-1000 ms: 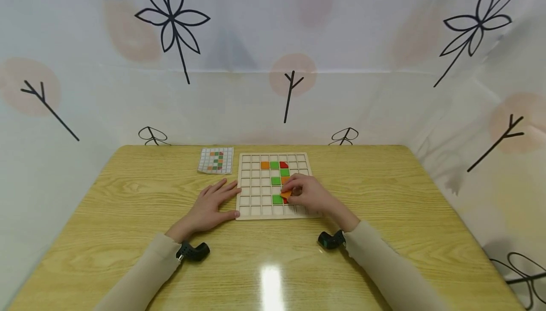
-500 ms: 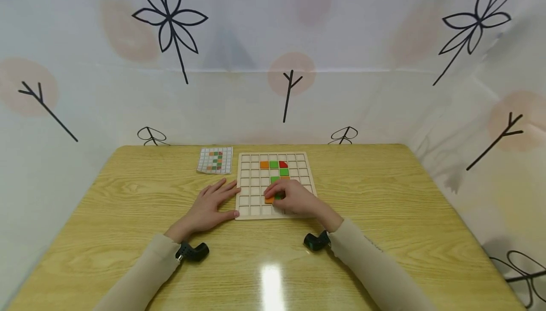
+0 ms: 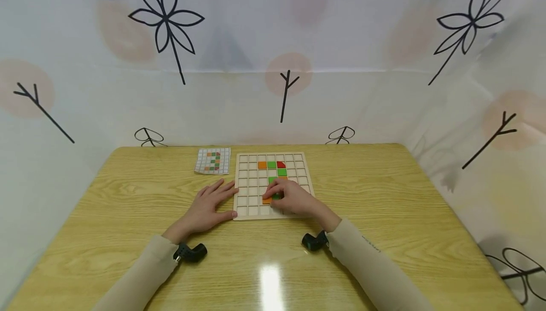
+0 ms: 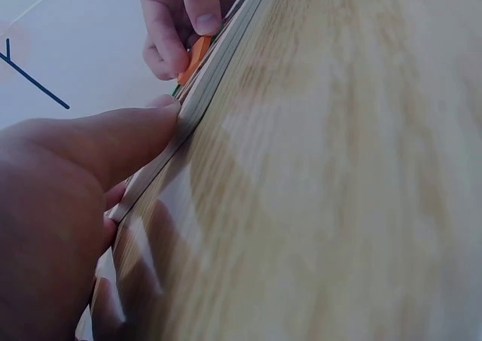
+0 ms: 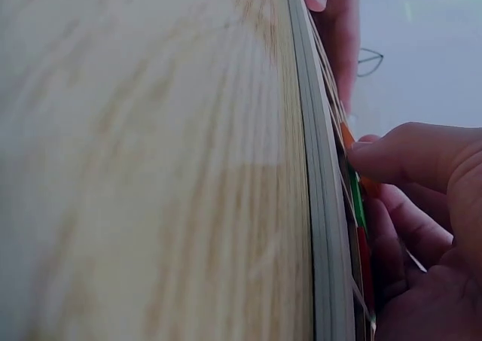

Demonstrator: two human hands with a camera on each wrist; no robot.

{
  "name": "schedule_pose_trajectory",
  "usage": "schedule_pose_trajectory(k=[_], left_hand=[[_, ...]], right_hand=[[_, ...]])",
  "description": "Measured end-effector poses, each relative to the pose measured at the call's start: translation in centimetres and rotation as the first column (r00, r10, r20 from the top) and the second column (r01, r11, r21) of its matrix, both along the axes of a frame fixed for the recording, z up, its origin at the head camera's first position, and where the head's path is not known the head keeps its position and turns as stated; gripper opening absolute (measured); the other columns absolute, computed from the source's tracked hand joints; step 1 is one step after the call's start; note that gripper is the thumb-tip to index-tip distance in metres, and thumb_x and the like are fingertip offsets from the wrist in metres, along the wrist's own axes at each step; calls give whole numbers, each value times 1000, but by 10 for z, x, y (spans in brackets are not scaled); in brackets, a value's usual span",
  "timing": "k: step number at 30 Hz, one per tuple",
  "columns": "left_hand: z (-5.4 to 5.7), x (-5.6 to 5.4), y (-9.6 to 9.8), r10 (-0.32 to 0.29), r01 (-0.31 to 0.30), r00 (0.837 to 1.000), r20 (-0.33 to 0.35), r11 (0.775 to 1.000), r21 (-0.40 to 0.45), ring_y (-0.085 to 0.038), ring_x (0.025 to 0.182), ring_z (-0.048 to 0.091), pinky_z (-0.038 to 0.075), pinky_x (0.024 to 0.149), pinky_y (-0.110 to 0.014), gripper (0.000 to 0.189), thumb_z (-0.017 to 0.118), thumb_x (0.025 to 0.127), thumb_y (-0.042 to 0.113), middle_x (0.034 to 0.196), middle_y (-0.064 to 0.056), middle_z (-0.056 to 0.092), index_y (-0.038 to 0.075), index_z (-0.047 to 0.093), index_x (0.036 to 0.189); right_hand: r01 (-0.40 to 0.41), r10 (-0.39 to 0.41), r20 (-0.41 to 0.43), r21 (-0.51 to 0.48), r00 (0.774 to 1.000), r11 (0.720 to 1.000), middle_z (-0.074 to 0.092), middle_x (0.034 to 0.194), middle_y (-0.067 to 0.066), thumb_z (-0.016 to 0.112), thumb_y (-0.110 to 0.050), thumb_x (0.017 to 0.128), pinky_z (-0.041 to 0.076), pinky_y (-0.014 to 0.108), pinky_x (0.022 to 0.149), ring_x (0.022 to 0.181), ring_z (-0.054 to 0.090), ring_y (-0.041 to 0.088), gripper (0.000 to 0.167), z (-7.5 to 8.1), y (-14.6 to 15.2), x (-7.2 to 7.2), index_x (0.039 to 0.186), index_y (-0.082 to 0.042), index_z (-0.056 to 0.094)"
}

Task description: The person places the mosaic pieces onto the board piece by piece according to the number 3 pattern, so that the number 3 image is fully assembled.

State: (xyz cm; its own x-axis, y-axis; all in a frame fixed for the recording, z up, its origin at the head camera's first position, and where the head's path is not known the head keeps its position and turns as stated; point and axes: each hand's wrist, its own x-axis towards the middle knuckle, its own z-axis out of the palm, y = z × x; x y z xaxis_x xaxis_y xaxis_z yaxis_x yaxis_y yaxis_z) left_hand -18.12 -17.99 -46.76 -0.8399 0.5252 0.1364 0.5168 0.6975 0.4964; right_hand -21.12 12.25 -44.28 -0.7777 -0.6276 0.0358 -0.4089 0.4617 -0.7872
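Note:
My right hand (image 3: 292, 198) pinches an orange square tile (image 3: 266, 201) between thumb and fingers, low at the grid board (image 3: 252, 210), just left of a green tile (image 3: 275, 197) in a lower row. In the left wrist view the same orange tile (image 4: 197, 57) stands tilted in the fingers. My left hand (image 3: 206, 209) lies spread on the table, with its thumb and fingertips at the board's left edge. Further up the board are an orange tile (image 3: 262, 165), green tiles and a red rounded tile (image 3: 281, 164). A red tile (image 5: 364, 258) shows under my right hand in the right wrist view.
A paper card (image 3: 213, 161) printed with a coloured grid pattern lies left of the board. The wooden table (image 3: 362, 173) ends at a patterned cloth backdrop (image 3: 239, 102). Each wrist wears a dark camera, such as the left wrist camera (image 3: 191, 252).
My right hand has moved left across the board with the orange tile, from over the red tile to the left side of the green one. My left hand has stayed at the board's edge.

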Motion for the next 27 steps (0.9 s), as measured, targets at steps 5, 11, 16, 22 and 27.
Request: schedule_pose_trajectory(k=[5, 11, 16, 22, 27], left_hand=[[-1, 0, 0, -6, 6, 1000, -13, 1000, 8, -31, 150, 16, 12, 112, -64, 69, 65, 93, 52, 160, -1, 33, 20, 47, 151], [0, 0, -1, 0, 0, 1000, 6, 1000, -3, -28, 151, 14, 11, 113, -62, 69, 64, 93, 53, 161, 1, 32, 22, 46, 152], [0, 0, -1, -1, 1, 1000, 3, 1000, -3, -28, 151, 14, 11, 113, -62, 69, 64, 93, 53, 161, 1, 32, 22, 46, 152], [-1, -1, -2, -3, 3, 1000, 10, 1000, -11, -27, 151, 13, 10, 114, -61, 69, 62, 94, 54, 161, 3, 30, 23, 44, 153], [-1, -1, -1, -5, 5, 1000, -2, 1000, -9, -29, 151, 14, 11, 113, -62, 69, 63, 94, 54, 161, 1, 31, 22, 45, 152]], right_hand=[[-9, 9, -21, 13, 1000, 1000, 61, 111, -5, 68, -1, 90, 47, 34, 86, 106, 55, 17, 22, 0, -1, 0, 106, -11, 78], [-15, 17, -40, 37, 999, 999, 62, 114, -5, 69, -4, 91, 47, 34, 88, 109, 55, 18, 21, 1, -1, 0, 109, -12, 77], [-13, 14, -36, 42, 999, 999, 62, 115, -4, 69, -5, 92, 47, 33, 89, 110, 55, 18, 21, 0, -2, 0, 110, -12, 77], [-17, 18, -29, 43, 999, 999, 61, 116, -3, 69, -5, 93, 47, 34, 89, 111, 55, 19, 21, 0, -3, 0, 111, -12, 77], [-20, 21, -23, 45, 1000, 999, 61, 116, -2, 69, -5, 93, 46, 35, 89, 111, 55, 20, 22, 0, -4, 0, 112, -12, 77]])
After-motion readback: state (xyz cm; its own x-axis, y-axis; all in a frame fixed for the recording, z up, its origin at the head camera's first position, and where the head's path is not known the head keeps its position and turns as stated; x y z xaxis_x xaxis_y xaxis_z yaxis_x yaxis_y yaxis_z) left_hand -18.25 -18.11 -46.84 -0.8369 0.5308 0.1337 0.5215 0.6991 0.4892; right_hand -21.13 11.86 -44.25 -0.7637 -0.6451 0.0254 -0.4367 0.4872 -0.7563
